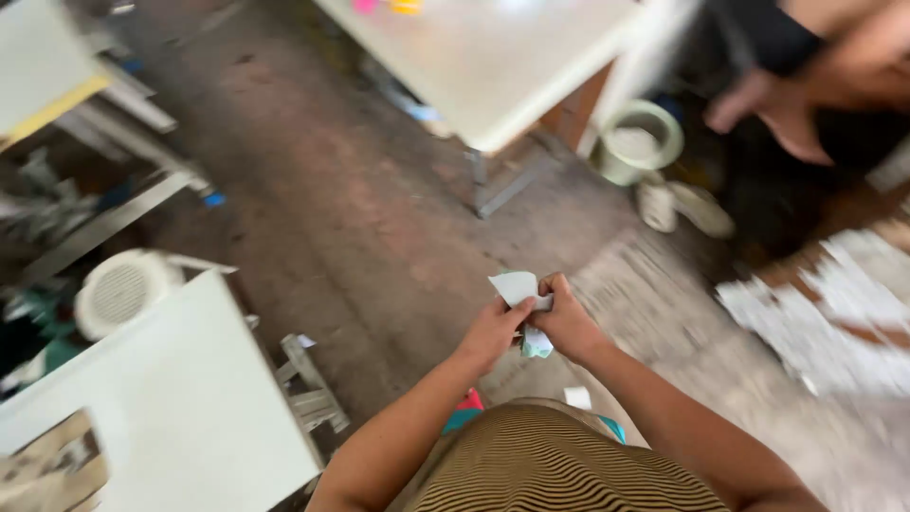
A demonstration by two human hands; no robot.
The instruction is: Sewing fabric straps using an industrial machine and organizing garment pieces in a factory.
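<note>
Head view, looking down: a small pale paper scrap (519,289) is pinched between both hands at waist height, above a dirt floor (360,218). Left hand (493,332) and right hand (566,320) are clenched on it (touching), its free edge pointing up-left.

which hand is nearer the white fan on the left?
Left. The left hand sits on the fan's side of the pale fabric piece; the right hand is beyond it, farther away.

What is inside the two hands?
A pale, crumpled paper piece sticks out above the left hand and right hand, a bit below too. The fingers cover its middle.
</note>
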